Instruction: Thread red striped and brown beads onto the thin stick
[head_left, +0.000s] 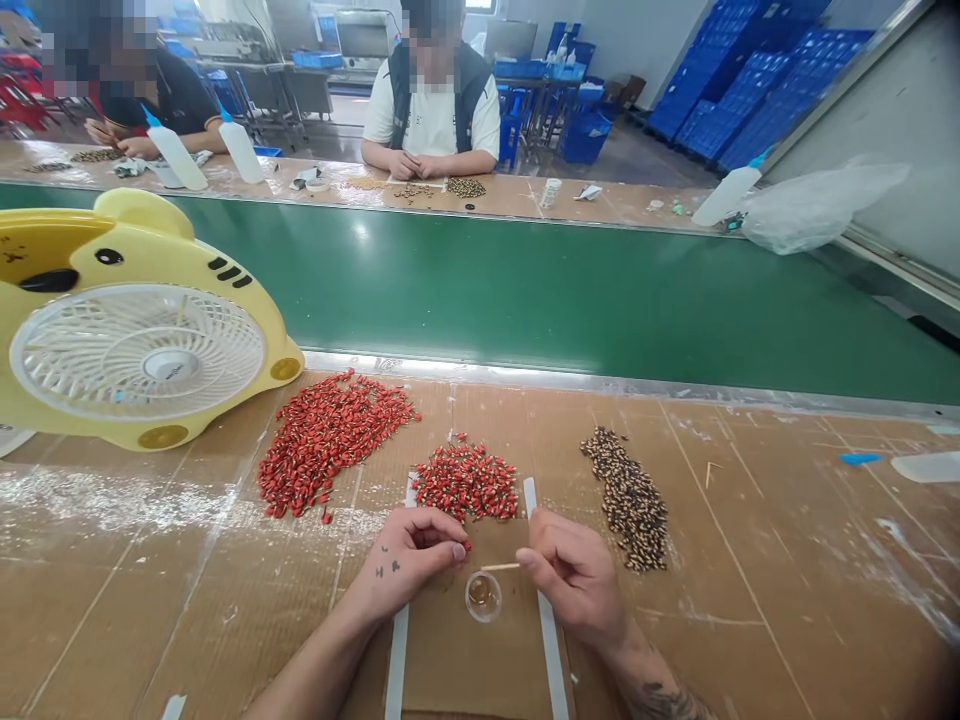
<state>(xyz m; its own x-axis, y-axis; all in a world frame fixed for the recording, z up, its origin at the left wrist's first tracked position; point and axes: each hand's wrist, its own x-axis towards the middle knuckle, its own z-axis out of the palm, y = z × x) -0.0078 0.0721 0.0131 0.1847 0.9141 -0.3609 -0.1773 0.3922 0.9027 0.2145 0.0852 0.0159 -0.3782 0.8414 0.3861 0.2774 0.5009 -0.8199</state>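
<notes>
My left hand (411,562) pinches a small red piece (467,547) between thumb and fingertips; most of the piece is covered. A thin wooden stick (501,567) sticks out leftward from the closed fingers of my right hand (576,575). Its tip is over the far rim of a small clear plastic cup (483,612); whether it touches the cup I cannot tell. The cup stands on a cardboard sheet (476,670) with white tape strips along both sides. Just beyond my hands lies a small heap of red pieces with pale tips (465,482).
A larger red heap (330,440) lies left, a heap of dark and gold pieces (630,500) right. A yellow fan (150,340) stands at the left. Past the metal edge runs a green belt (525,300); a person (431,120) sits opposite, another at far left.
</notes>
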